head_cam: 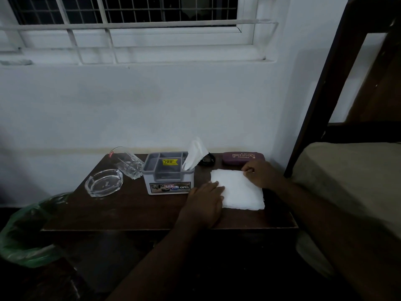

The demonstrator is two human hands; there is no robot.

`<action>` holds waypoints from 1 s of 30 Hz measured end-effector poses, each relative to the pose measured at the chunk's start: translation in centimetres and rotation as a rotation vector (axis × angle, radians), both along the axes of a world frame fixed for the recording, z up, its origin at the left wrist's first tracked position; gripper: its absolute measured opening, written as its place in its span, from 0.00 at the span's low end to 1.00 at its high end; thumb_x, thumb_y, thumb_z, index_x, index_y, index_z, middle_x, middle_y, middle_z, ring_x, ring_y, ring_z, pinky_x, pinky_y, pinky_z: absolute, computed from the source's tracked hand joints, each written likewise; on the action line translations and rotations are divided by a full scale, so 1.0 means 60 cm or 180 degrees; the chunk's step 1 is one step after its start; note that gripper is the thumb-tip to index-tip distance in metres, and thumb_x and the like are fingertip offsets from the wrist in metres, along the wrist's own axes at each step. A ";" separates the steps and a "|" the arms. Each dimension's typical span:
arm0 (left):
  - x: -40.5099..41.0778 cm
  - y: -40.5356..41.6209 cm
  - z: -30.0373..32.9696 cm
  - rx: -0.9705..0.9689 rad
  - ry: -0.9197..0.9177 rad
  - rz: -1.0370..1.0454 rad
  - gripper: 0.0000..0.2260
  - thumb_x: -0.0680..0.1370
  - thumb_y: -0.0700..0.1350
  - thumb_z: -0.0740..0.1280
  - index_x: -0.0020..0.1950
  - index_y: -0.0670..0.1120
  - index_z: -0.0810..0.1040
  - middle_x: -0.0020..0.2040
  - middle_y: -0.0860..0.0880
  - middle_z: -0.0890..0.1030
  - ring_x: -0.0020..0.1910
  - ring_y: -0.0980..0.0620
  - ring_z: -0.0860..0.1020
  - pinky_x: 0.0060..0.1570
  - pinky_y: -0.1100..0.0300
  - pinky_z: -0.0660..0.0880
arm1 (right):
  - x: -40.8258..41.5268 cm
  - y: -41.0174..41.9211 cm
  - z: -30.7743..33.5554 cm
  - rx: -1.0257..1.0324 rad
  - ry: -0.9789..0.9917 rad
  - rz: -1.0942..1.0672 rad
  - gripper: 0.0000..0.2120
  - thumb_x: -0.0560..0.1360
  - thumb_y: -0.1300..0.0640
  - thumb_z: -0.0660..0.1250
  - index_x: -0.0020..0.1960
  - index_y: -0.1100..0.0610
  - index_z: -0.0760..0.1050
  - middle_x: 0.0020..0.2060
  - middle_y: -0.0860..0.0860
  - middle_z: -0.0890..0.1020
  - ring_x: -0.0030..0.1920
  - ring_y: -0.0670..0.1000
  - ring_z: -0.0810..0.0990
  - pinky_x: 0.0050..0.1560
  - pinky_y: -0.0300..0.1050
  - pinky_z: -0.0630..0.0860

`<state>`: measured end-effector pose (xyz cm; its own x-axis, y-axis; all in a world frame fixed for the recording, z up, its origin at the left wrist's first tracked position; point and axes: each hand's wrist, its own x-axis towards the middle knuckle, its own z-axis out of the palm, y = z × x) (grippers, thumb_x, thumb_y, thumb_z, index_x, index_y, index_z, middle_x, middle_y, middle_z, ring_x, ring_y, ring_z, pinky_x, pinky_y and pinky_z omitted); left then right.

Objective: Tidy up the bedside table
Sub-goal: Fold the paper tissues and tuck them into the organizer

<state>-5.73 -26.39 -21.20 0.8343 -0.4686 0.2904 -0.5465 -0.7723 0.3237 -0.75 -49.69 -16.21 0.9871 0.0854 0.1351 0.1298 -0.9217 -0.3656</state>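
Note:
A folded white tissue (pixel 238 190) lies flat on the right part of the dark wooden bedside table (pixel 130 209). My left hand (pixel 204 203) presses its near-left edge with straight fingers. My right hand (pixel 262 173) pinches the tissue's far-right corner between thumb and fingers. Left of the tissue stands a grey organiser box (pixel 168 174) with another tissue (pixel 195 154) sticking up from it. Behind the tissue lies a maroon spectacle case (pixel 243 157) and a small black object (pixel 208 159).
A glass ashtray (pixel 104 182) and a tipped-over drinking glass (pixel 128 162) sit at the table's left. A bin lined with a green bag (pixel 26 231) stands left of the table. The bed's dark frame (pixel 321 101) and mattress (pixel 351 177) are at the right.

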 end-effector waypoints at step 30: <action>0.000 -0.001 -0.002 -0.0077 -0.0083 -0.0009 0.18 0.81 0.52 0.55 0.70 0.52 0.71 0.71 0.51 0.71 0.72 0.52 0.65 0.68 0.52 0.57 | -0.057 -0.019 0.036 0.0174 0.0145 0.1093 0.10 0.68 0.60 0.75 0.48 0.52 0.81 0.43 0.42 0.82 0.44 0.35 0.79 0.41 0.27 0.72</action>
<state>-5.73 -26.46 -21.29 0.8250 -0.4635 0.3233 -0.5571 -0.7630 0.3279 -4.18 -50.82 -14.06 0.9071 0.4075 0.1051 0.4114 -0.8059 -0.4257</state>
